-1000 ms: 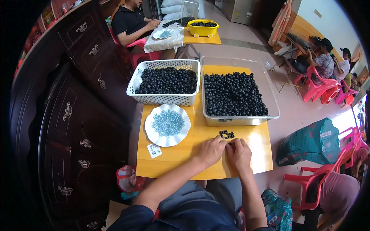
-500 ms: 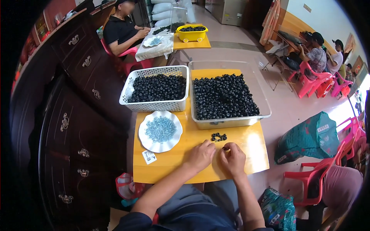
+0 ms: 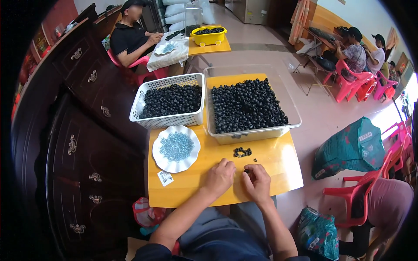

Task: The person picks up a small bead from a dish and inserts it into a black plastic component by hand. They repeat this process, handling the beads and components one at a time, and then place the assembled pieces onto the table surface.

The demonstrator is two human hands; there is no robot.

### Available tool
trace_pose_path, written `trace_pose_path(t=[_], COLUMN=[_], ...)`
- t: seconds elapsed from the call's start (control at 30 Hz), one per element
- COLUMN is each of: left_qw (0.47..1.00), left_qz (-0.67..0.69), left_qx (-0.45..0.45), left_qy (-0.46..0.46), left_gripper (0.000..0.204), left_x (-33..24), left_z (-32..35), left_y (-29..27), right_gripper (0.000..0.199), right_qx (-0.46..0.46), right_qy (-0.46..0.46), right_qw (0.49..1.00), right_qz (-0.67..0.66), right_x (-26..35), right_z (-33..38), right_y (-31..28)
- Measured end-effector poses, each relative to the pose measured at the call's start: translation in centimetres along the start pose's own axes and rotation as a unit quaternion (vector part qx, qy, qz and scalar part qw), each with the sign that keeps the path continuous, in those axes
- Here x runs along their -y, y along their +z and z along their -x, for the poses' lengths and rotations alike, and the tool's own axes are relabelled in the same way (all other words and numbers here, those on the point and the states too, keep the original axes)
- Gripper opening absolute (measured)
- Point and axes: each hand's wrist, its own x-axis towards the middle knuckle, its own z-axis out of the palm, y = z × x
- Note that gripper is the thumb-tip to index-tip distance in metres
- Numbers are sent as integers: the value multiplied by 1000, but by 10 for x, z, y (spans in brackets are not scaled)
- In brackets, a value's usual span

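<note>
My left hand (image 3: 220, 176) rests knuckles up on the yellow table (image 3: 270, 165), fingers curled; what is under them is hidden. Beside it, my right hand (image 3: 257, 180) pinches a small black ring-shaped part at its fingertips. A little heap of the same black parts (image 3: 242, 152) lies just beyond both hands. Behind that stands a clear plastic tub (image 3: 250, 135) full of black parts, with a white mesh basket (image 3: 170, 117) of more black parts to its left. A white scalloped plate (image 3: 162, 163) holding small silvery pieces sits left of my left hand.
A small white label (image 3: 165, 178) lies near the plate. Dark wooden cabinets (image 3: 78, 143) line the left side. A seated person (image 3: 130, 37) works at another table with a yellow bowl (image 3: 210, 36). More people sit on pink chairs (image 3: 352, 82) at right. A green sack (image 3: 348, 150) lies on the floor.
The view has shifted slightly. Both hands stay close together at the table's near edge, working at the small black parts; the little heap remains in front of them.
</note>
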Motion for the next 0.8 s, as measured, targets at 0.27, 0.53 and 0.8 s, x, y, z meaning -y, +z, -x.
trace_pose_path(t=[0.27, 0.53, 0.8], left_qw=[999, 994, 968], left_qz=[28, 109, 246], left_qx=[-16, -19, -38], left_qy=[-7, 5, 33], left_gripper=[12, 10, 8], left_x=[4, -3, -26], left_z=[4, 4, 7], left_y=[-7, -23, -42], right_gripper=[14, 17, 19], right_qx=[5, 22, 123], right_qy=[86, 134, 235], right_qw=[989, 965, 883], right_qz=[-122, -225, -388], right_x=[-19, -20, -11], right_z=[12, 13, 7], right_y=[10, 20, 12])
